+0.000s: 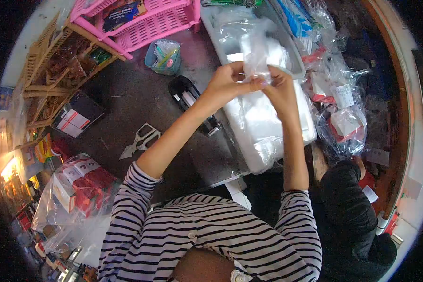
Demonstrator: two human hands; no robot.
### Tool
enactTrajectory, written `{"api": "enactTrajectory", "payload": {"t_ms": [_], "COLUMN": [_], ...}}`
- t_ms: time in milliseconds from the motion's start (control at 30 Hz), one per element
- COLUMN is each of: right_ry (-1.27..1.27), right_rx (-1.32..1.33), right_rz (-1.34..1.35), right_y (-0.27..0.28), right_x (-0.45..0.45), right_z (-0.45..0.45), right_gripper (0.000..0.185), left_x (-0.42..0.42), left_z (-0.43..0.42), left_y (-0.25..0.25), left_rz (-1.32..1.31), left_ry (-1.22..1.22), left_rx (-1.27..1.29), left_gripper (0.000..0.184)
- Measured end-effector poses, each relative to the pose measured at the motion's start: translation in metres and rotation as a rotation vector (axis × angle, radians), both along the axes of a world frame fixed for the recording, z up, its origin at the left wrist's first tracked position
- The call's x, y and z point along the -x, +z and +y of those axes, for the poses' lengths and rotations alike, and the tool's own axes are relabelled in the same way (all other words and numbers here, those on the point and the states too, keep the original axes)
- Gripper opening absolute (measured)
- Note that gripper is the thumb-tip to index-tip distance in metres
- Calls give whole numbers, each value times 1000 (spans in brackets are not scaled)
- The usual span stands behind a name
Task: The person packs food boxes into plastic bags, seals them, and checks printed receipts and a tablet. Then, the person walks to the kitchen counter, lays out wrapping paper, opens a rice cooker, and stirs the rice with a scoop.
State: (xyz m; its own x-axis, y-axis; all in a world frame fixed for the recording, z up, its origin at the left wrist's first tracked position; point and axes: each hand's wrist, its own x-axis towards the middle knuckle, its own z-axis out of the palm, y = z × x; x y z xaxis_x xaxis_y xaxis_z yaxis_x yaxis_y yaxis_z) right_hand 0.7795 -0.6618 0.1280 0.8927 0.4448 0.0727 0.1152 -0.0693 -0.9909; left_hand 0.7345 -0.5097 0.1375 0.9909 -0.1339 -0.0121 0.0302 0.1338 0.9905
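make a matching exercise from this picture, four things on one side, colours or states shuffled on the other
1. clear plastic bag
2. stapler
3. scissors
4. slotted plastic rack

A. mostly black
B. pink
C. held between the left hand and right hand
D. silvery grey

Pairs: 1-C, 2-A, 3-D, 4-B

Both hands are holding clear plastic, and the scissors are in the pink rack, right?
Not quite: the scissors lie on the table, not in the pink rack, as the head view shows. The left hand and right hand do hold clear plastic.
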Motion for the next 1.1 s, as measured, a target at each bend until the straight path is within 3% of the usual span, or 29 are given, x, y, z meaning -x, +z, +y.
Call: {"api": "enactTrajectory", "payload": {"t_ms": [133,267,400,433,467,500,567,600,633,733,800,867,933,967,1067,1100], "right_ry": [39,-15,-590,-580,-572,-290,218,370,572,427,-91,-378,-320,-286,-361,-475], "right_rx": [-330,-564,85,119,153,155,5,4,82,143,519,605,983,1158,1142,1147], "right_rz": [368,507,-58,-202,-347,-296,-68,-214,-105,103,-389,-872,-605,-467,-700,-579], "right_y": [3,-8,0,1,1,-4,-24,-2,21,-1,-27,-88,-140,-148,-132,-119], "right_x": [15,6,-4,-3,0,6,32,45,40,-14,-60,-108,-123,-130,-135,-137], "right_z": [1,-11,-21,-15,-6,6,32,48,52,32,13,-8,-22,-25,-32,-28], "right_gripper": [24,23,21,18,15,16,24,25,25,23,21,17,16,16,16,19], "left_x": [9,19,38,39,40,45,61,68,79,122,154,176,190,197,210,213], "left_z": [26,49,74,78,83,83,77,74,78,94,101,96,89,92,89,90], "left_y": [-18,-25,-15,-23,-24,-12,-1,5,-9,-33,-40,-39,-33,-40,-34,-33], "left_rz": [-65,10,56,-12,-239,-462,-493,-515,-393,-129,-20,50,80,119,170,172], "left_ry": [203,360,321,393,385,364,279,237,211,249,303,380,492,470,596,608], "left_rx": [-198,135,338,202,-198,-597,-773,-857,-749,-619,-506,-367,-208,-146,-8,-22], "left_gripper": [27,21,26,19,16,13,12,14,14,13,18,26,37,53,60,62]}}
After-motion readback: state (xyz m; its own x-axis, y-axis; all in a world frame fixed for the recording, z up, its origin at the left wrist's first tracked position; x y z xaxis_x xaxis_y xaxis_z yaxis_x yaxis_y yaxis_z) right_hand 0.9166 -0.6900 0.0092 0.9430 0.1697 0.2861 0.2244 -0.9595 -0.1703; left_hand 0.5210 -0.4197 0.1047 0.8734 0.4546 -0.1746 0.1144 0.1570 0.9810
